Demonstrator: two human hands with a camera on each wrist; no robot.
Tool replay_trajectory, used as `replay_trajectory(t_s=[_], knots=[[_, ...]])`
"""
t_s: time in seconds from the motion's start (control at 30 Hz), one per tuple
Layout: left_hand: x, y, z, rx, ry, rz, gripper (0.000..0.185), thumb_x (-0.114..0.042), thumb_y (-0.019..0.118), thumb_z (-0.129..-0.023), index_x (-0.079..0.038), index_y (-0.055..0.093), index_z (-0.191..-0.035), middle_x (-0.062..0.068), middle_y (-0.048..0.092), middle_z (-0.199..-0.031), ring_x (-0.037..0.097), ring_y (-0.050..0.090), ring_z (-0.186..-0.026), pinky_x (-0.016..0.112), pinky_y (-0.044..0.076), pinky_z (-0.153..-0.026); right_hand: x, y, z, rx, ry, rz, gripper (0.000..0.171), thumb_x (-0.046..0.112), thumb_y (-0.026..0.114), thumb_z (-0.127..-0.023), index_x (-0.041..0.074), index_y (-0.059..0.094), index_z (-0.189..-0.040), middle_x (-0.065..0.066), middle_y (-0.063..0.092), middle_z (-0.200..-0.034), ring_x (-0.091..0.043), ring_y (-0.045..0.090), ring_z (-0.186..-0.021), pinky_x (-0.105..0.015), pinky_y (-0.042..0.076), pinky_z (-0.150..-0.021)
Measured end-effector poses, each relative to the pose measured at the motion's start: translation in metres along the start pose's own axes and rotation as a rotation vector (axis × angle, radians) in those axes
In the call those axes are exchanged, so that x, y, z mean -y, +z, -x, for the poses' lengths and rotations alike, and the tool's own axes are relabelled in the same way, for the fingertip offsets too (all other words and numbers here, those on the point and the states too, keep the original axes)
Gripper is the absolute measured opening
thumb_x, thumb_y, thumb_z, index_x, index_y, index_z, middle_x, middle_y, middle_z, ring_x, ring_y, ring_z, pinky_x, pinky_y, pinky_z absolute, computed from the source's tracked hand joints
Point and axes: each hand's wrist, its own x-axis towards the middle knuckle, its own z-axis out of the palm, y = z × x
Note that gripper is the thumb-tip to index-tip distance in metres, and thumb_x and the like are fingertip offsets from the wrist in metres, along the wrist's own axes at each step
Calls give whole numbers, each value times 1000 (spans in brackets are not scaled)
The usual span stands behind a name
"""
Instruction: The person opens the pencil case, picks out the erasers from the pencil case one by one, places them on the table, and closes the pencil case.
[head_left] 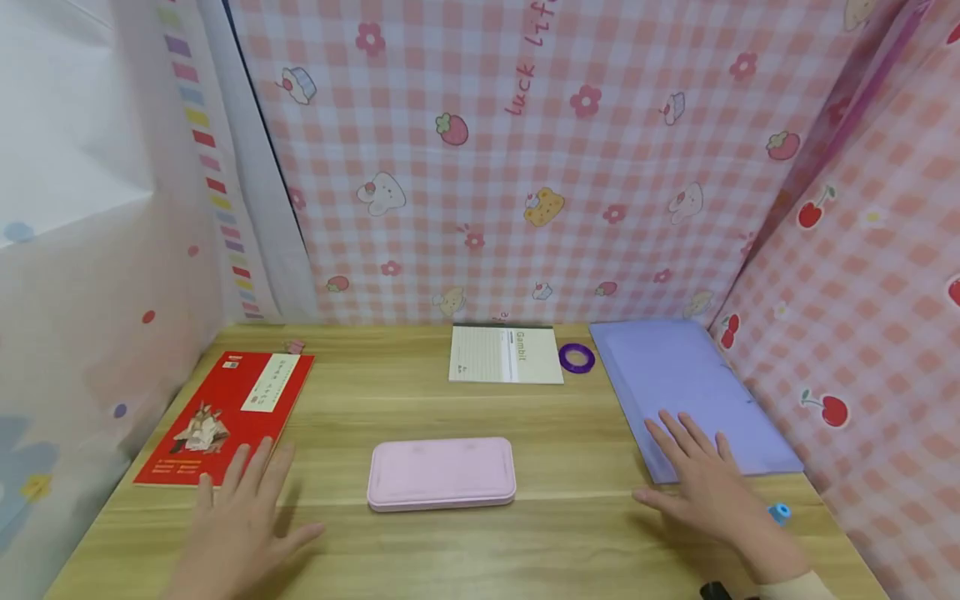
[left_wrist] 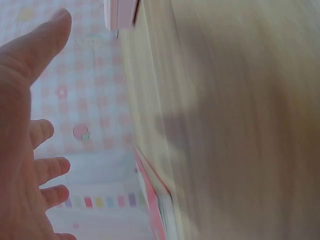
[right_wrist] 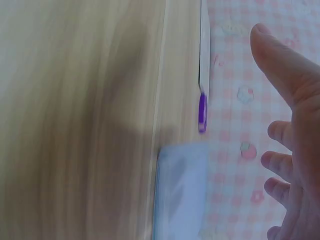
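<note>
Wooden table [head_left: 570, 533] boxed in on three sides by cloth walls: pale sheet left, pink checked cloth [head_left: 525, 167] at back and right. Bare wood runs along the front edge and in a wide band mid-table.

Left hand [head_left: 236, 521] flat over the table near the front-left, fingers spread and straight, grip wide, holding nothing. Fingertips reach the near-right corner of the red book [head_left: 228, 417]; touching or just above, cannot tell. The red book lies flat close to the left wall, long axis running front to back, tilted slightly rightward at the far end.

Pink case [head_left: 441, 473] sits centre-front between the hands, apart from both, long axis left-right, lid shut.

Notepad [head_left: 506, 355] lies at the back edge, with the purple tape ring [head_left: 577, 358] just beside its right side.

Right hand [head_left: 701, 483] is spread flat, grip wide, fingers on the near-left corner of the lilac folder [head_left: 690, 392]. The folder hugs the right wall, long axis front to back.

A small blue thing [head_left: 780, 512] peeks from behind the right wrist, mostly hidden. A dark object at the bottom edge is cut off. Both wrist views are motion-blurred; only spread fingers, wood grain and thing edges can be made out.
</note>
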Motion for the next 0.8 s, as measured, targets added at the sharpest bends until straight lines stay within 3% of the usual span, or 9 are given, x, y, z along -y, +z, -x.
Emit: replay_trajectory(t_s=[0.2,0.43,0.6,0.8], knots=[[-25,3,-14,-50,133,-21,112,-75,65,-68,-11,26,-151,22,26,-152,45,18,-138,74,11,-102,34,14,-22,-14,-116,20,97,66,65,-77,13,30,-151,-12,25,-156,-37,19,-142,-72,14,-104],[-55,13,-32,-107,272,-7,106,-73,66,-70,-12,32,-150,17,28,-153,39,23,-140,71,19,-104,100,36,-51,20,-326,26,98,70,62,-77,15,29,-152,-9,24,-156,-33,21,-143,-64,15,-109],[-72,18,-45,-89,328,25,106,-72,68,-69,-13,33,-150,15,28,-154,38,24,-141,70,21,-104,138,50,-71,32,-457,3,96,71,59,-78,17,29,-152,-8,25,-156,-32,25,-142,-62,18,-109],[-79,30,-60,-42,386,64,103,-75,65,-69,-14,37,-148,13,32,-153,36,29,-140,70,23,-103,163,62,-91,55,-515,8,93,71,57,-80,19,31,-151,-8,27,-156,-31,26,-141,-59,22,-110]])
